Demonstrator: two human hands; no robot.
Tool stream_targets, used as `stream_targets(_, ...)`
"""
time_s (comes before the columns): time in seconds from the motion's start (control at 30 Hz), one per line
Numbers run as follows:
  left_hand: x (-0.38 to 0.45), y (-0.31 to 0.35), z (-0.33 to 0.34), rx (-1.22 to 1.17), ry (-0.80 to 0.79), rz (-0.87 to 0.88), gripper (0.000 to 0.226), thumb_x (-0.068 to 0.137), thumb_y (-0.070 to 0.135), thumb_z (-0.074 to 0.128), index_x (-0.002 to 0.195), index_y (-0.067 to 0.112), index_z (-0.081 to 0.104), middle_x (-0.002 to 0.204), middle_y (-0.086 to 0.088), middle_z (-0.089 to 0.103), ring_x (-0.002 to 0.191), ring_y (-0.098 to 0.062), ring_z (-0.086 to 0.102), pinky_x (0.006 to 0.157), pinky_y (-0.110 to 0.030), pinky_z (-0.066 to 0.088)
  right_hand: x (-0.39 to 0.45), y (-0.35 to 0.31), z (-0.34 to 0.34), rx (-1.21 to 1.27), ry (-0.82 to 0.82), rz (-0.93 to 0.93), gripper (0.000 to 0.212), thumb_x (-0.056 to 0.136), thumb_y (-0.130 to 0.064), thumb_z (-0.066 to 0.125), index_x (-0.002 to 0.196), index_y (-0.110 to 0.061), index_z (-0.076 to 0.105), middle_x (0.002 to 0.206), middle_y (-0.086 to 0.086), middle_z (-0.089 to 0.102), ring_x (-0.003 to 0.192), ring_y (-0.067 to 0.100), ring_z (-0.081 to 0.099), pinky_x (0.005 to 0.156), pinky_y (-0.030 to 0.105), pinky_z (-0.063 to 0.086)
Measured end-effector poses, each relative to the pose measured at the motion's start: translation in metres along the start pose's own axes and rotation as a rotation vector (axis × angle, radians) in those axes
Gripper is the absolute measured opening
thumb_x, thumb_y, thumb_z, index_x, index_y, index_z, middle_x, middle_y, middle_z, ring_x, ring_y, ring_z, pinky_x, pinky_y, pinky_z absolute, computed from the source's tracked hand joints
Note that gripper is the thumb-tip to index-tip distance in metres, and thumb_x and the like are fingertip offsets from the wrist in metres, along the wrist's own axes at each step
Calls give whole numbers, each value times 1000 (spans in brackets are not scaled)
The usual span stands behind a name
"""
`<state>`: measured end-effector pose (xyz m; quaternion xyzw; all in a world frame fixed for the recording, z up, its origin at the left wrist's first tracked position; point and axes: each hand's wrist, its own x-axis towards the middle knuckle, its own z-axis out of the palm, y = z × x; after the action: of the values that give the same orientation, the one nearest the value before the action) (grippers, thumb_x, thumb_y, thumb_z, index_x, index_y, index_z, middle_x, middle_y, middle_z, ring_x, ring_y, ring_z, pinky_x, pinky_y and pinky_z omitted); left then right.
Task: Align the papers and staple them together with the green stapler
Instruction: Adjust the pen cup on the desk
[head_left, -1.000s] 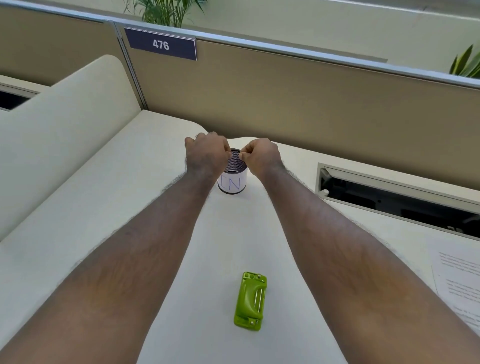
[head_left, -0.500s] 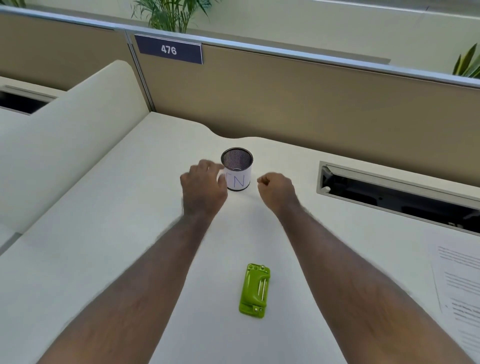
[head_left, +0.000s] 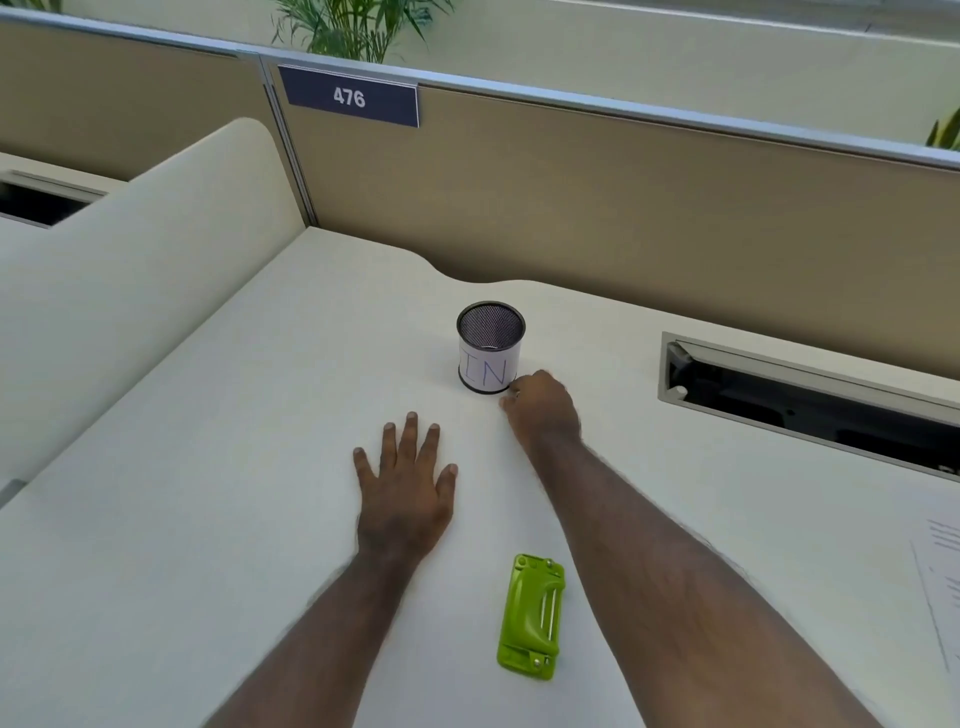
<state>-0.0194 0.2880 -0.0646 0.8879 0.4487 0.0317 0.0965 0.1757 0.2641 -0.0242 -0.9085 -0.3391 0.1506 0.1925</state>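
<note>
The green stapler (head_left: 531, 618) lies flat on the cream desk (head_left: 208, 467), between my two forearms and close to me. Printed papers (head_left: 943, 566) rest at the right edge of the view, partly cut off. My left hand (head_left: 402, 486) lies palm down on the desk with fingers spread, holding nothing, up and left of the stapler. My right hand (head_left: 543, 405) is curled into a loose fist on the desk, its knuckles right beside the base of a mesh pen cup (head_left: 490, 347). I see nothing clearly held in it.
The mesh cup wears a white label with letters. A tan partition (head_left: 571, 208) with a "476" sign (head_left: 349, 97) closes the back. An open cable slot (head_left: 810, 395) is sunk into the desk at right. A cream divider (head_left: 130, 249) rises on the left.
Both hands have drawn back from the top of the mesh cup toward me. My left hand has opened and settled flat on the desk; my right stays curled beside the cup.
</note>
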Motion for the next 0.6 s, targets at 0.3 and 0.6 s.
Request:
stream_targets(0.3,1,-1,1,-18,12,-4,59,97,49,22,154,31,15,166,4,3,152,-20,2,120,-57,2,9,-1,5,-187,74,-69,23,93,-9,45,100,-7,66,107,10,64,100,31,61,70,32,43)
stream_targets(0.6,1,-1,1,-40,16,-9,59,97,50,22,153,32,17,165,4,6,152,-20,3,120,-56,2,-2,15,2,-129,34,-76,26,89,-2,44,107,-9,61,114,10,56,108,30,56,79,38,50)
